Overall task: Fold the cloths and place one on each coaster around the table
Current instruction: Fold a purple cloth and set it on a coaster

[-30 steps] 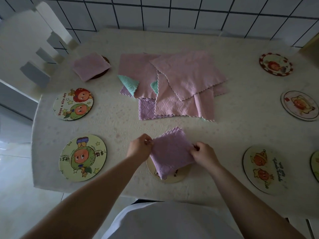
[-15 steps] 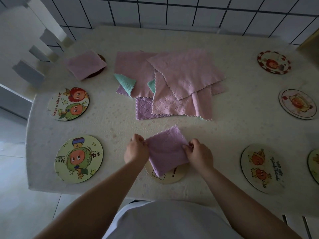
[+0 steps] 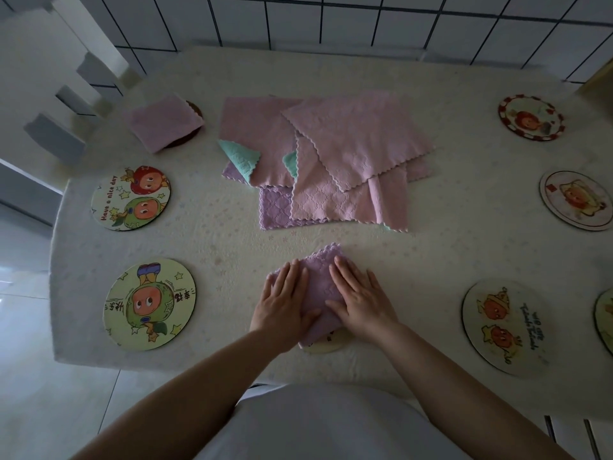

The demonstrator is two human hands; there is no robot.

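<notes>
Progress stood at roughly two coasters served out of the many in view. Both hands lay flat with straight fingers, the left hand [image 3: 284, 303] and right hand [image 3: 358, 300] pressing side by side on a folded lilac cloth [image 3: 320, 283] that sat on the near coaster [image 3: 323, 345], of which only a pale sliver showed at the counter's near edge. A second folded cloth [image 3: 162, 122] already covered a dark coaster [image 3: 195, 109] at the far left. Left bare were the two cartoon coasters on the left, one with writing [image 3: 130, 198] and the green one [image 3: 150, 304] nearer, three on the right at the far [image 3: 531, 117], middle [image 3: 576, 200] and near [image 3: 504, 327] spots, and a partly cut-off one [image 3: 604, 322] at the frame's right edge. The unfolded pile [image 3: 331, 161] of pink, lilac and teal cloths lay in the middle of the counter [image 3: 464, 247], near the hands but apart from them. By my judgement, most of the folding and placing remained, and this cloth looked about finished.
</notes>
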